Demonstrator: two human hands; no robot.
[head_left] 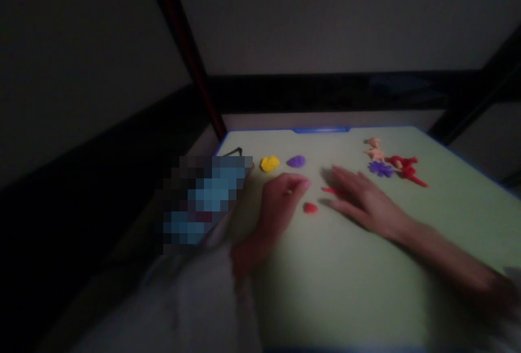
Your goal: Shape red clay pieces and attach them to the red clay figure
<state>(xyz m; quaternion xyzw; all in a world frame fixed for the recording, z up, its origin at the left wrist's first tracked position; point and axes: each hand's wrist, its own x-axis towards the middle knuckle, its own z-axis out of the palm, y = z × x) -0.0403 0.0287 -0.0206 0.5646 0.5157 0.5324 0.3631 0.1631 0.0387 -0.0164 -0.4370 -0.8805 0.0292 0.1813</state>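
My right hand lies low over the tabletop with its fingers stretched out. A thin red strip of modelling clay sticks out from under those fingers; the rest of it is hidden. My left hand is closed, thumb and fingertips pressed together. Whatever is between them, if anything, cannot be made out. A small red clay lump sits on the table between my two hands. Beyond my left hand are a yellow clay piece and a purple clay piece.
The pale green table has a blue edge. At its far right are peach-coloured pieces, a purple flower shape and red pieces. A blurred-out bluish object stands at the left edge. A wall rises behind.
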